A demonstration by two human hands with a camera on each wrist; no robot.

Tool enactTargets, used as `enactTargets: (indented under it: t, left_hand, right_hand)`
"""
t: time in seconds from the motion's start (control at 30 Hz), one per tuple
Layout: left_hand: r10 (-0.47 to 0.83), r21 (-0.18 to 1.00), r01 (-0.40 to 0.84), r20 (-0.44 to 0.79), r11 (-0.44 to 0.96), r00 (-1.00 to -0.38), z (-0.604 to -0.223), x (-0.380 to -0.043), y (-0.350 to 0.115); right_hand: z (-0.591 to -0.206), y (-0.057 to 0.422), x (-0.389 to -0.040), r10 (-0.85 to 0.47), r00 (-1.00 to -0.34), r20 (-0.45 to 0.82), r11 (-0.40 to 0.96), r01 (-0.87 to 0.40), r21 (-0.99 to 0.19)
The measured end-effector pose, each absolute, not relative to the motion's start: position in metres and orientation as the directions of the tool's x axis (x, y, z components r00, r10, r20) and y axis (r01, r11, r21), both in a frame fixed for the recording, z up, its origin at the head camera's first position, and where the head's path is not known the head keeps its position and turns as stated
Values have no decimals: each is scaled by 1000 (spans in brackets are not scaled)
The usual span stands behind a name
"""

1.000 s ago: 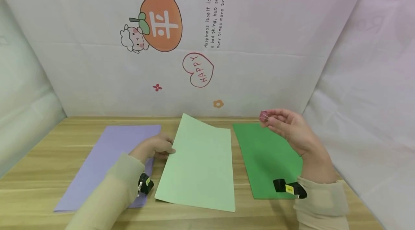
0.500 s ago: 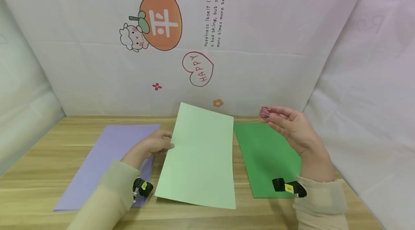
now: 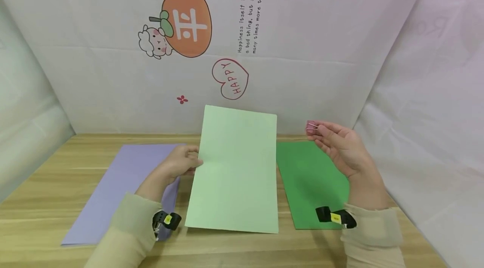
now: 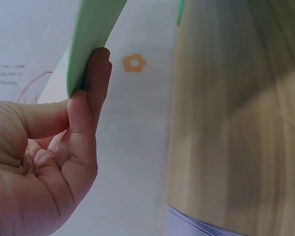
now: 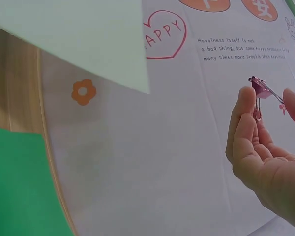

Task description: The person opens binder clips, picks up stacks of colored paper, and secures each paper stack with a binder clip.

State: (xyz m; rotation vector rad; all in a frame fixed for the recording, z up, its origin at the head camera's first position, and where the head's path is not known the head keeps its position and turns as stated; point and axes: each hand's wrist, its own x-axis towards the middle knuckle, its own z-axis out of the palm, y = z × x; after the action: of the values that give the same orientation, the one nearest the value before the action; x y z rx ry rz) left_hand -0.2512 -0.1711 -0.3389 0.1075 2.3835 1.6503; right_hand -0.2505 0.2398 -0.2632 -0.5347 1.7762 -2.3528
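My left hand point(image 3: 180, 161) pinches the left edge of a light green stack of paper point(image 3: 238, 167), thumb in front and fingers behind. The paper stands tilted up off the table. In the left wrist view, the paper's edge point(image 4: 91, 37) sits between thumb and fingertips. Off to the right, my right hand point(image 3: 342, 146) holds a pink binder clip point(image 3: 311, 127) in the air, apart from the paper. The right wrist view shows the clip point(image 5: 261, 89) with its wire handles between thumb and fingers.
Purple paper point(image 3: 117, 192) lies on the wooden table point(image 3: 34, 192) at left, partly under the left forearm. Dark green paper point(image 3: 314, 188) lies at right, below the right hand. A printed white cloth point(image 3: 302, 41) hangs behind the table.
My left hand has raised the light green paper, its top edge now higher and more upright against the cloth. The right hand, still holding the binder clip, has risen slightly.
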Motion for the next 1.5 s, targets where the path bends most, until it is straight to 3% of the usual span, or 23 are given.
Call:
enactTargets:
  t: [0.23,1.5]
  left_hand:
    - [190,946,-24,-90,323,-978,-324,-243,-169]
    - [151,966,42,3,254,-988,-286,-218,-161]
  right_hand:
    - [-266,235,-253,-347,-922,173,-249,-87,-965]
    - [-274,217,-255,-349,-935,70,-116,-31,-993]
